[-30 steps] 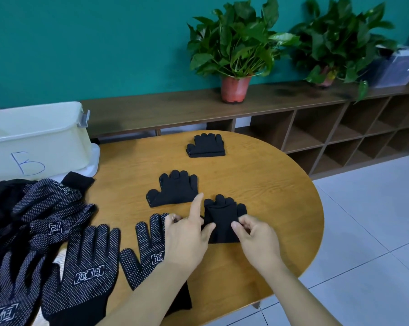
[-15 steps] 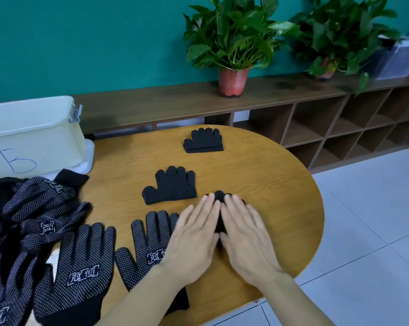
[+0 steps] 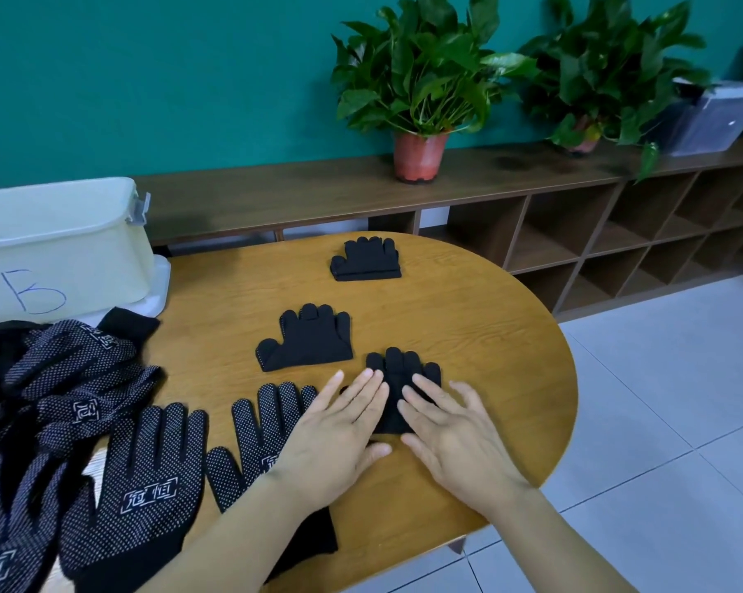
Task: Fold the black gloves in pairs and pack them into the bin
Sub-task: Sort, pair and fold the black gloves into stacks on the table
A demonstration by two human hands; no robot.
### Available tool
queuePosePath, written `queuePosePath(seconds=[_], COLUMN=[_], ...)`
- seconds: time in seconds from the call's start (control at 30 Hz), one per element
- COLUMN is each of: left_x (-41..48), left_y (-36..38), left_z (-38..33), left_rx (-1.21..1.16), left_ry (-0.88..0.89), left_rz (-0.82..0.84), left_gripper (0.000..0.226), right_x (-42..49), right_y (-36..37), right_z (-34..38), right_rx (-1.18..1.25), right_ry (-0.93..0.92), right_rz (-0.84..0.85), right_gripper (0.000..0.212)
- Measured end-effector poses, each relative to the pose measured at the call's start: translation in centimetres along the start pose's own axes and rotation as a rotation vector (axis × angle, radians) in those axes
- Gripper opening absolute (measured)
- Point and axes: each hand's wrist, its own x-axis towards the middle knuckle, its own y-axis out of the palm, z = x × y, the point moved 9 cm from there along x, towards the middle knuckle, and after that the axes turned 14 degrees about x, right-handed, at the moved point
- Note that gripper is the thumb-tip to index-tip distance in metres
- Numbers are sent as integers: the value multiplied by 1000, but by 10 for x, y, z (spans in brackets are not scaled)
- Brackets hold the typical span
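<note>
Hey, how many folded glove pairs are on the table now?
3. The far folded pair lies farthest back on the table; the middle folded pair sits mid-table; the near folded pair lies under the left hand and right hand. The loose glove pile may hide others.

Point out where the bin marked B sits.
In the head view, the bin sits at the far left, just behind the pile of dotted gloves.

Both hands, left (image 3: 335, 438) and right (image 3: 451, 434), flat, palms down, fingers straight.
</note>
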Motion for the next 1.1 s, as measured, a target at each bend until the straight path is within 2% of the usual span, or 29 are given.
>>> queuePosePath(seconds=[0.13,0.2,0.3,0.37,0.47,0.53,0.63,0.73,0.87,1.1], left_x=[10,12,20,23,21,15,11,13,18,44], left_y=[-13,-21,-23,-22,-30,-39,-58,-87,-119,-123], left_z=[-6,-5,4,10,14,20,36,66,111,182], left_rx=[12,4,-17,-36,-32,-24,37,91,164,244], left_ry=[-18,-58,-161,-212,-231,-235,-210,-214,-223,-249], left_rz=[-82,-197,-277,-316,-413,-453,-476,-513,-506,-390], left_gripper=[59,48,53,50,36,34,36,38,34,12], right_x=[4,6,7,7,8,13,31,66,124,209], right_y=[1,-1,-6,-5,1,0,-15,-38,-62,-43], right_z=[-1,-8,-12,-11,-12,-16,-15,-7,0,-8], right_rx=[58,135,208,183,51,41,103,117,185,221], right_ry=[36,113,169,178,214,229,208,145,153,135], right_rz=[-61,-92,-111,-69,19,14,-56,-102,-19,25], right_gripper=[37,36,36,39,55,51,56,52,40,39])
